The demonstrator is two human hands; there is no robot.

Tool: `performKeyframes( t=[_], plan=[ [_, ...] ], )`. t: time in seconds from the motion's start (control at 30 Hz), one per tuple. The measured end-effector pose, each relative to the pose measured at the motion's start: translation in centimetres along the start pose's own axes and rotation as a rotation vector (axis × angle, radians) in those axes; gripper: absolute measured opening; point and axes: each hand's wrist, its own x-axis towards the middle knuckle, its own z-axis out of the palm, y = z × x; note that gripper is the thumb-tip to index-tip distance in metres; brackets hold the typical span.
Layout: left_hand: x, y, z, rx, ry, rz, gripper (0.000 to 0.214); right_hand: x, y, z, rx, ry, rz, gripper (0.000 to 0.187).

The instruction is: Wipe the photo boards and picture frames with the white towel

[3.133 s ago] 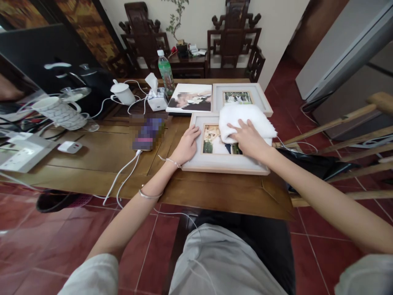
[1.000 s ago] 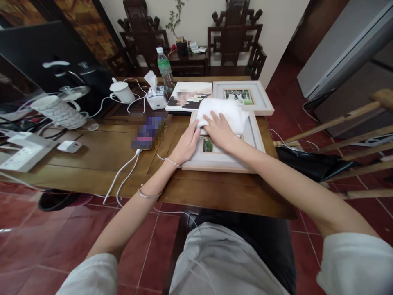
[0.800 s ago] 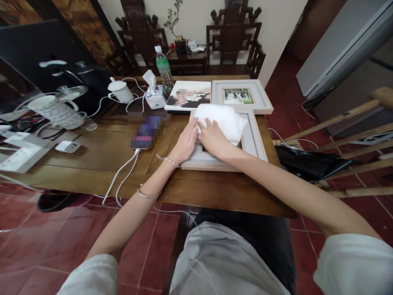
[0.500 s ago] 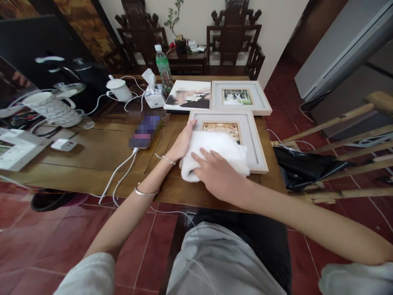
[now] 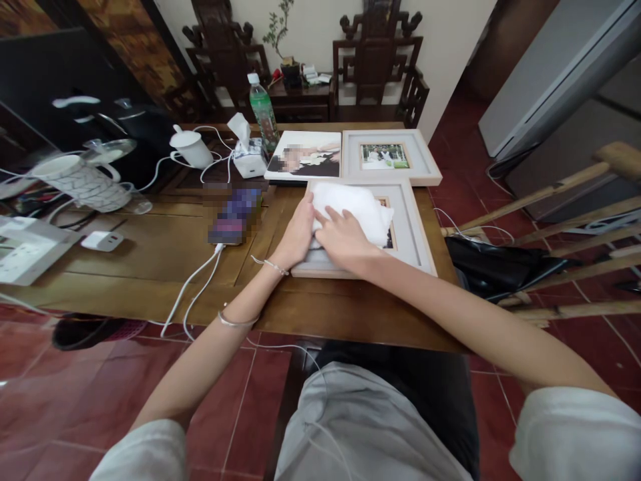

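A light wooden picture frame (image 5: 419, 230) lies flat near the table's front edge, its small inner photo mostly covered by a folded white cloth (image 5: 353, 206). My right hand (image 5: 344, 239) holds that cloth against the frame, fingers spread over its near left part. At the frame's left side, my left hand (image 5: 299, 234) grips the edge, with its fingertips close to the cloth. Behind lie a second framed photo (image 5: 384, 157) of an outdoor scene and a white-edged photo panel (image 5: 305, 155), side by side.
A phone (image 5: 235, 217) with a white charging cable lies left of the frame. Further back stand a tissue box (image 5: 250, 160), a green-labelled bottle (image 5: 263, 110) and a lidded white cup (image 5: 191, 147). A patterned mug (image 5: 83, 182) and a power strip (image 5: 25, 250) are at the far left.
My right hand has pushed the cloth away from me, from the frame's near edge up over its inner photo. My left hand stays at the frame's left edge.
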Motion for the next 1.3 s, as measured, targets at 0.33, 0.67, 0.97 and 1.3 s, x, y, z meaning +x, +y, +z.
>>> performKeyframes(
  t=[0.33, 0.67, 0.97, 1.3],
  plan=[
    [-0.2, -0.1, 0.0, 0.261, -0.065, 0.190, 0.052, 5.8, 6.7, 0.8, -0.031, 0.213, 0.162, 0.038],
    [-0.1, -0.4, -0.2, 0.290, -0.097, 0.233, 0.049, 6.1, 6.2, 1.4, -0.041, 0.105, 0.087, 0.044],
    [-0.1, -1.3, 0.1, 0.219, -0.081, 0.203, 0.058, 0.2, 12.5, 1.7, -0.162, 0.044, 0.165, 0.047],
    [-0.2, -1.2, 0.2, 0.243, -0.069, 0.212, 0.056, -7.2, 15.1, 1.4, -0.293, -0.006, 0.125, 0.045]
  ],
)
